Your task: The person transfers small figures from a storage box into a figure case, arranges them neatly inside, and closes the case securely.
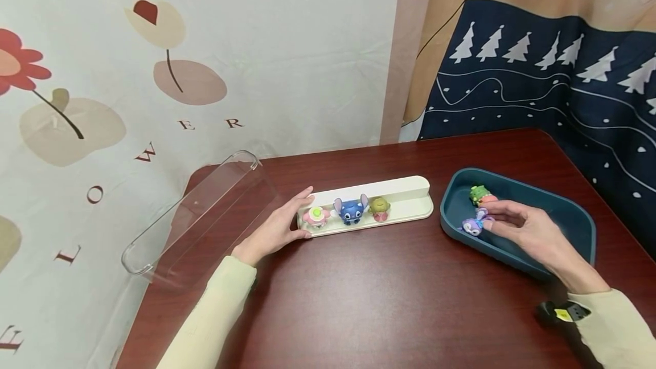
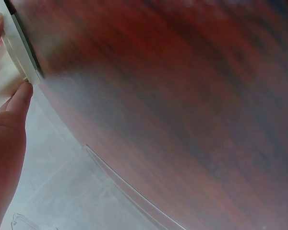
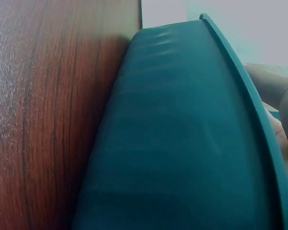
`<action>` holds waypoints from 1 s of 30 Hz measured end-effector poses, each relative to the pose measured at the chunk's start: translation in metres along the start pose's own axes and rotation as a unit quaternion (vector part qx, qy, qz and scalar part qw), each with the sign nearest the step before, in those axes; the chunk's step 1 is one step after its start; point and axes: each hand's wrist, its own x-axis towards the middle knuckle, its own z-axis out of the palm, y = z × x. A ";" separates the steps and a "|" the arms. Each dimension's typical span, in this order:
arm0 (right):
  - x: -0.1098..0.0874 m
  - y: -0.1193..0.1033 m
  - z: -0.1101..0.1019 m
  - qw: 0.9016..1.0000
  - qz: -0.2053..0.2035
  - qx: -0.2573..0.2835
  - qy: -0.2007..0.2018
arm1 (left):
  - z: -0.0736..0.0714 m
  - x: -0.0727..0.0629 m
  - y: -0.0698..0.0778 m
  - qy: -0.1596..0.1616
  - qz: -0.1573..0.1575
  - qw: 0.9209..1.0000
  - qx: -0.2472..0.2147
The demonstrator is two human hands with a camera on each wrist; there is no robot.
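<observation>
A long white display base with a raised back ledge lies on the table. Three small figurines stand along it: a pink one with a white-and-green top, a blue big-eared one and an olive-green one. My left hand grips the base's left end between thumb and fingers; that end also shows in the left wrist view. Over the dark teal tray, my right hand pinches a purple figurine by its side. Behind that lies a green-and-pink figurine inside the tray.
A clear plastic cover leans at the table's left edge, beside my left forearm. Curtains with printed flowers and white trees hang behind the brown table. The tray's outer wall fills much of the right wrist view.
</observation>
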 end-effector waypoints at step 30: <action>-0.002 -0.015 0.004 0.993 -0.024 -0.018 0.111 | -0.001 0.000 0.002 -0.001 0.003 1.000 0.006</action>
